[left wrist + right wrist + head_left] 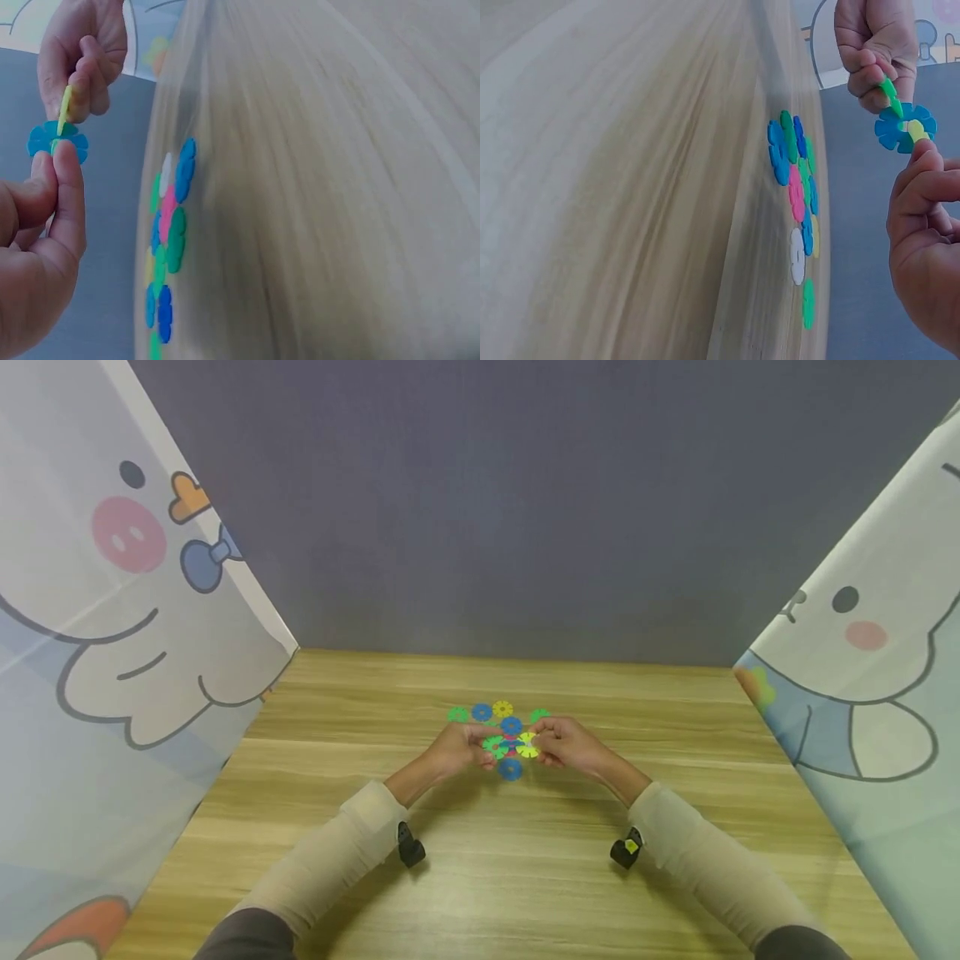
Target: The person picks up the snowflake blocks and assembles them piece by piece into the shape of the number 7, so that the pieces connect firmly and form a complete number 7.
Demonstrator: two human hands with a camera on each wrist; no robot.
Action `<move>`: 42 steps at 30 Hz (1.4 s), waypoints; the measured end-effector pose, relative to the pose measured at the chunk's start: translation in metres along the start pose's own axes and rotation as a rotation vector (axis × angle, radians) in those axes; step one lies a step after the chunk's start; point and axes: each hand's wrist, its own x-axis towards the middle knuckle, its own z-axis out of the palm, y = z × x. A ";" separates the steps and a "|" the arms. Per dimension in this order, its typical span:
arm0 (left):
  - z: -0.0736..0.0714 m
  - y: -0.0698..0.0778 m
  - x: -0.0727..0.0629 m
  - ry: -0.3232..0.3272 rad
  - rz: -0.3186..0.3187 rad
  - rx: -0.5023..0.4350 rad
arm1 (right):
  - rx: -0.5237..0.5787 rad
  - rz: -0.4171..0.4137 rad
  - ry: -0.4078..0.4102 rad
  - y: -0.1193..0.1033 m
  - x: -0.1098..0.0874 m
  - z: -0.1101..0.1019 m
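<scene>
My left hand pinches a green notched, flower-shaped disc between thumb and fingers. A yellow disc of the same kind is pinched by my right hand. Between them sits a blue disc, with the green and yellow discs standing edge-on at its opposite sides, slotted into it or right at its notches. All three are held up above the table in both wrist views. The fingertips hide part of the green and yellow discs.
More loose notched discs lie on the wooden table under and beyond the hands, among them a blue disc, a pink disc and a white disc. A grey panel stands behind, with printed cloths at both sides.
</scene>
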 end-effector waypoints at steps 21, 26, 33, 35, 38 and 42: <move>0.008 0.007 0.002 0.054 0.272 0.540 | 0.054 0.047 -0.014 0.001 0.001 0.007; 0.012 0.008 0.005 0.084 0.333 0.626 | 0.059 0.043 -0.010 0.001 0.003 0.008; 0.016 0.013 0.006 0.074 0.323 0.661 | 0.067 0.041 -0.011 0.003 0.003 0.009; 0.018 0.014 0.006 0.077 0.318 0.664 | 0.064 0.034 -0.017 0.004 0.004 0.010; 0.019 0.014 0.006 0.087 0.314 0.692 | 0.059 0.020 -0.026 0.006 0.004 0.010; 0.020 0.015 0.006 0.096 0.337 0.742 | 0.068 0.010 -0.040 0.007 0.005 0.011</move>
